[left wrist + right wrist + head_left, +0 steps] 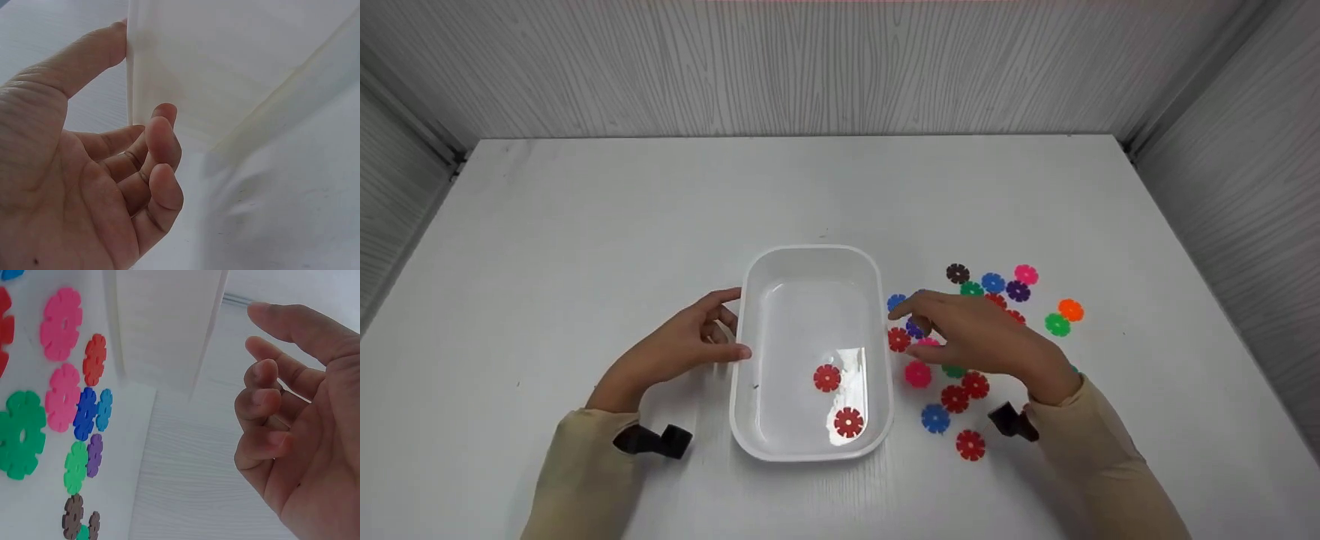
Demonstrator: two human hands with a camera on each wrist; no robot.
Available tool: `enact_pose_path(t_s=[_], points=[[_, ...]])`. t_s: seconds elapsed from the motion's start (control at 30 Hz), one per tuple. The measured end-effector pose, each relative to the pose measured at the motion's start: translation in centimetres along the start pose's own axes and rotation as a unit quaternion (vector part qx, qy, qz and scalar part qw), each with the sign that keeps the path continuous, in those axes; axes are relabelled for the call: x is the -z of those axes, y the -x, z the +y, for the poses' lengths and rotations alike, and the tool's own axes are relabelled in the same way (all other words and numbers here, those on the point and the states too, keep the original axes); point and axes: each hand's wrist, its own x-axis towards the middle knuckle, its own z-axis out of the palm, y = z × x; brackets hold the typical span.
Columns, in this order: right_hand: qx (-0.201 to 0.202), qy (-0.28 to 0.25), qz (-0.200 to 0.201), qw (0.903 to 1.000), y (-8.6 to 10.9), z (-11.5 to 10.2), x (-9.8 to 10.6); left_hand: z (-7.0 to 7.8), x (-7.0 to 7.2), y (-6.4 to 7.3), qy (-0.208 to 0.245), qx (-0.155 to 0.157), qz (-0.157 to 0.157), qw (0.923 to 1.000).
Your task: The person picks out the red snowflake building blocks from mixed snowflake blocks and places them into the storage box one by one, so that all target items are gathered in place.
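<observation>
Before you is one white tray (795, 322), with two red discs (826, 378) inside toward its near right corner. Between it and the table's (1147, 337) right edge lie around twenty loose discs (935, 418), one orange; your right hand (979, 334) hides some.

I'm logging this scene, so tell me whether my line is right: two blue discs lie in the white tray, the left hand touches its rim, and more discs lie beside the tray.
The colour is wrong: the head view shows that the two discs in the white tray are red, not blue. The rest stands.
</observation>
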Motion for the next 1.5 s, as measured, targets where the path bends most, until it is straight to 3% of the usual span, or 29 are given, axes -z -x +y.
enact_pose_path(t_s=[0.23, 0.47, 0.8, 1.2, 1.5], points=[[-0.031, -0.019, -0.002, 0.9993, -1.1, 1.7, -0.5, 0.1, 0.0, 0.2, 0.000, 0.005, -0.001, 1.0000], [-0.053, 0.013, -0.034, 0.9979, -2.4, 2.8, -1.5, 0.1, 0.0, 0.2, 0.003, -0.001, -0.004, 1.0000], [-0.073, 0.045, -0.074, 0.9936, -3.3, 2.7, -2.2, 0.0, -0.1, 0.3, -0.002, 0.003, -0.005, 1.0000], [-0.048, 0.093, -0.071, 0.9920, -3.4, 2.4, -3.0, -0.2, -0.2, 0.2, -0.007, -0.005, -0.003, 1.0000], [0.003, 0.156, -0.044, 0.9868, -3.3, 2.1, -3.1, -0.2, -0.1, 0.1, 0.001, 0.002, -0.004, 1.0000]])
